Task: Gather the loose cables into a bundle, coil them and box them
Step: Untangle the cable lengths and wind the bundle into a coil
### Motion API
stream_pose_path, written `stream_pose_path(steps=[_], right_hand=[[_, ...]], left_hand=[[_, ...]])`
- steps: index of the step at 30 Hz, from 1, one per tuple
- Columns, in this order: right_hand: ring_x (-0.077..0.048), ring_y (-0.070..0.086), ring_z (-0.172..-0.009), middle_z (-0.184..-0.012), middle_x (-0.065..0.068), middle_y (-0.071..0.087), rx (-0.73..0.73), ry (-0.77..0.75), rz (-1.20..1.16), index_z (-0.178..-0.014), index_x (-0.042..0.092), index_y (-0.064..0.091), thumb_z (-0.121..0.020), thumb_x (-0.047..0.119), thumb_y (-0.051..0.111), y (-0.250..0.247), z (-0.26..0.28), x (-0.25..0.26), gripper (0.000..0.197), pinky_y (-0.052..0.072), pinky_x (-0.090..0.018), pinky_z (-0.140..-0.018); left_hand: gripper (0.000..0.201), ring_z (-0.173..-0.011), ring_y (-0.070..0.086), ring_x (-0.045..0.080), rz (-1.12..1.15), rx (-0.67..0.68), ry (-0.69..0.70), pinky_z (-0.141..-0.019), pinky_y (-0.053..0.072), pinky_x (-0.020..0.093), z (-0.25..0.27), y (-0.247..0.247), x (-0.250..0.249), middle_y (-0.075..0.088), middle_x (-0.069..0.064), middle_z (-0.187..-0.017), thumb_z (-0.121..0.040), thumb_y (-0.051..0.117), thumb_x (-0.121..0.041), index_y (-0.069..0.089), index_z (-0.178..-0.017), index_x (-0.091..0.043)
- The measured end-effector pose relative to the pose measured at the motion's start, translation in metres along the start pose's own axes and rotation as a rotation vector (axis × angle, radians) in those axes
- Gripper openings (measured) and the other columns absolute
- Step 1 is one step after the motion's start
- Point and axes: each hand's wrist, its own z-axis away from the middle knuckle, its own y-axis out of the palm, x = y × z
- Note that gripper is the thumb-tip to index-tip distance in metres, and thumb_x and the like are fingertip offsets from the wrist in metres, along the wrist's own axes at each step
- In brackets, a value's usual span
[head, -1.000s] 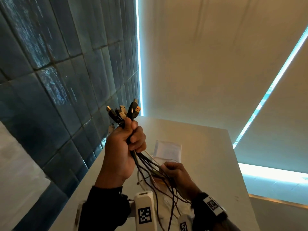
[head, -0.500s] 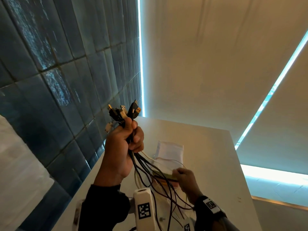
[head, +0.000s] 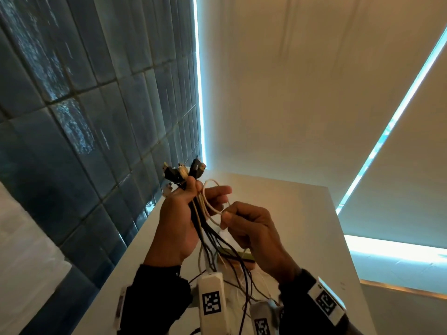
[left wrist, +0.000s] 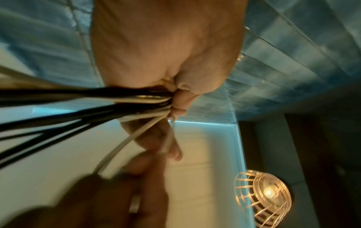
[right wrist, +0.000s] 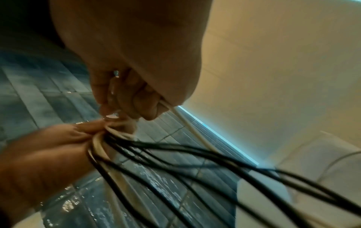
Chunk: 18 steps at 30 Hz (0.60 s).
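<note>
- the left hand (head: 179,221) is raised above the white table (head: 297,213), thumb and palm clamped round a bundle of cables (head: 200,221); its index finger points out toward the right hand.
- the plug ends (head: 183,171) of the bundle stick up in a fan above the left fist, black and pale connectors mixed, seen against the dark blue tiled wall (head: 72,117).
- below the fist the black and cream cables hang loose and spread apart, trailing down to the table between the two wrists.
- the right hand (head: 251,233) sits just beside the left, a little lower, fingers curled, pinching a cream cable (head: 210,206) between thumb and fingertips.
- that cream cable arcs up in a loop over the left index finger and runs back down into the bundle.
- in the left wrist view the cables (left wrist: 97,98) fan out from the closed palm; the right hand there is a blur.
- in the right wrist view the cream cable (right wrist: 187,123) leaves the right hand's pinch (right wrist: 136,98) and the black cables stream from the left hand (right wrist: 48,154).
- a flat olive-edged thing (head: 238,253) lies on the table under the hanging cables; i cannot tell whether it is the box.
- pale window blinds (head: 302,93) with glowing edges fill the far side.
</note>
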Motion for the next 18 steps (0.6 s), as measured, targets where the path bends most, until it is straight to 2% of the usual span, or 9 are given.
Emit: stream_pose_path(steps=[3, 6, 9, 13, 16, 18], right_hand=[[-0.011, 0.023, -0.044, -0.049, 0.003, 0.031, -0.061, 0.097, 0.002, -0.067, 0.012, 0.062, -0.088, 0.019, 0.06, -0.012, 0.001, -0.023, 0.022, 0.02, -0.019, -0.043], [-0.02, 0.034, -0.053, -0.058, -0.007, 0.04, -0.116, 0.144, 0.08, -0.066, 0.017, 0.063, -0.093, 0.022, 0.059, -0.026, 0.003, -0.052, 0.028, 0.025, -0.022, -0.051], [-0.003, 0.047, -0.056, -0.061, 0.009, 0.053, -0.145, 0.166, 0.117, -0.066, 0.016, 0.062, -0.098, 0.011, 0.053, -0.035, 0.005, -0.077, 0.034, 0.039, -0.014, -0.055], [-0.003, 0.047, -0.063, -0.063, 0.011, 0.053, -0.2, 0.156, 0.302, -0.065, 0.017, 0.059, -0.097, 0.009, 0.055, -0.047, 0.01, -0.108, 0.033, 0.04, -0.014, -0.063], [0.001, 0.045, -0.058, -0.058, 0.015, 0.052, -0.237, 0.18, 0.384, -0.058, 0.022, 0.055, -0.096, 0.007, 0.055, -0.054, 0.018, -0.13, 0.041, 0.038, -0.013, -0.06], [0.0, 0.045, -0.057, -0.056, 0.014, 0.052, -0.255, 0.237, 0.418, -0.058, 0.022, 0.056, -0.096, 0.009, 0.056, -0.061, 0.025, -0.146, 0.041, 0.037, -0.017, -0.059]], left_hand=[[0.034, -0.058, 0.063, 0.018, 0.274, 0.019, 0.041, -0.056, 0.054, 0.026, -0.001, -0.003, -0.008, 0.064, 0.005, -0.065, -0.1, 0.034, -0.032, 0.05, -0.074, -0.016], [0.034, -0.045, 0.04, 0.008, 0.305, 0.088, 0.101, -0.046, 0.038, 0.02, 0.0, -0.004, -0.014, 0.048, -0.003, -0.056, -0.099, 0.033, -0.033, 0.047, -0.072, -0.019], [0.033, -0.043, 0.03, 0.006, 0.243, 0.137, 0.146, -0.045, 0.031, 0.02, 0.002, -0.003, -0.012, 0.044, -0.006, -0.056, -0.098, 0.034, -0.034, 0.048, -0.072, -0.019], [0.032, -0.042, 0.026, 0.005, 0.162, 0.142, 0.19, -0.044, 0.025, 0.02, 0.002, -0.004, -0.013, 0.042, -0.006, -0.055, -0.098, 0.035, -0.032, 0.046, -0.073, -0.017], [0.031, -0.041, 0.026, 0.005, 0.106, 0.144, 0.212, -0.043, 0.022, 0.021, 0.003, -0.004, -0.012, 0.041, -0.006, -0.054, -0.098, 0.038, -0.033, 0.046, -0.073, -0.017], [0.031, -0.041, 0.026, 0.005, 0.097, 0.166, 0.228, -0.043, 0.022, 0.021, 0.002, -0.004, -0.011, 0.04, -0.007, -0.054, -0.098, 0.038, -0.033, 0.046, -0.074, -0.017]])
